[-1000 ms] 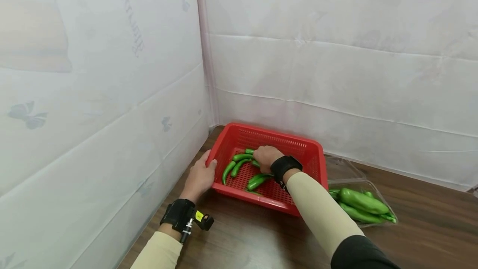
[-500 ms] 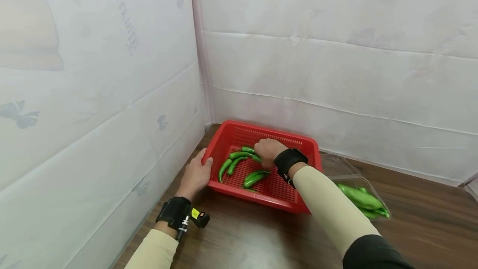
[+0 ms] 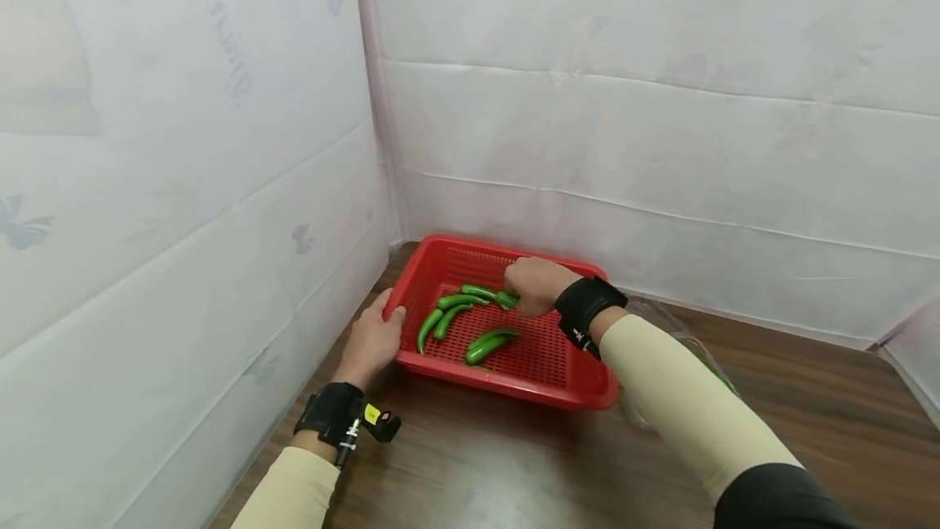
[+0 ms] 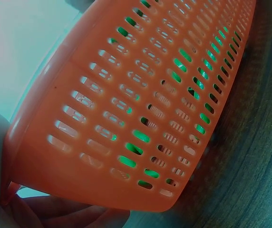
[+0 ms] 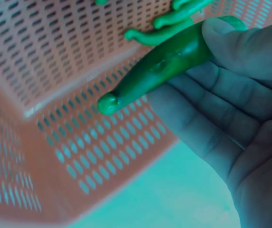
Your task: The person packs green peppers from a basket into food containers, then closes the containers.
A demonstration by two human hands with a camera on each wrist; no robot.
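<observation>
Cream sleeves (image 3: 676,398) cover both forearms, the right one black near the elbow. Black wrist straps (image 3: 587,304); the left strap's camera (image 3: 378,423) bears a yellow tag.

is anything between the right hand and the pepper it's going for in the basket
No. The right hand already holds the pepper between thumb and fingers, inside the red basket. Nothing visible sits between them.

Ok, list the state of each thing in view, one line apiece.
Red basket: upright on the table, slotted, holding peppers.
Left hand: grips the basket's left rim.
Right hand: inside the basket, pinching a green pepper.
Held green pepper: raised off the floor, between thumb and fingers.
Loose green peppers: lying flat on the basket floor.
Clear container: mostly hidden behind the right arm.
</observation>
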